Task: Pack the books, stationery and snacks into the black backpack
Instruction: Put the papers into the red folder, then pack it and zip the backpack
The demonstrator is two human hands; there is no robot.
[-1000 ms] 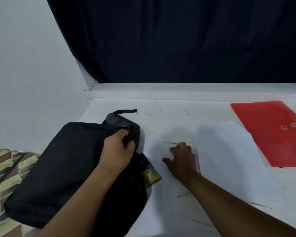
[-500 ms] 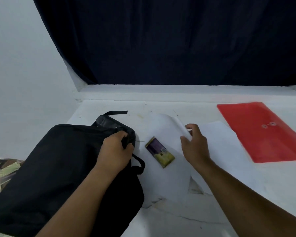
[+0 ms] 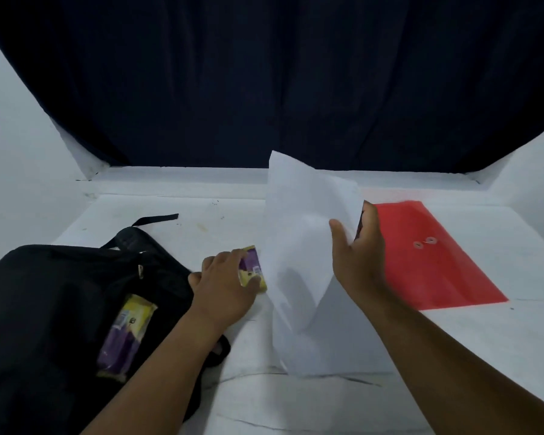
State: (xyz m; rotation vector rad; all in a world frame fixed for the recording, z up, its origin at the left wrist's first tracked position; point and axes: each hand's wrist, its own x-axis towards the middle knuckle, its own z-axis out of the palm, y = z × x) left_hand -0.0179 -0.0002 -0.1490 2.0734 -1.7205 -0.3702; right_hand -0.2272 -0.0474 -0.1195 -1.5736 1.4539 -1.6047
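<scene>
Left hand (image 3: 225, 291) is closing on a purple-and-yellow snack packet (image 3: 252, 271), label unreadable; right hand (image 3: 358, 255) is pinching a white paper sheet (image 3: 302, 246) upright beside the black fabric backpack (image 3: 44, 309).

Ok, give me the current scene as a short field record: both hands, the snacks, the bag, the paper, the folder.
left hand: on the table, fingers over a snack packet beside the bag
right hand: holding the white paper lifted off the table
black backpack: on its side at left, open
second snack packet: lying in the backpack's opening
red folder: flat on the table at right, untouched
</scene>
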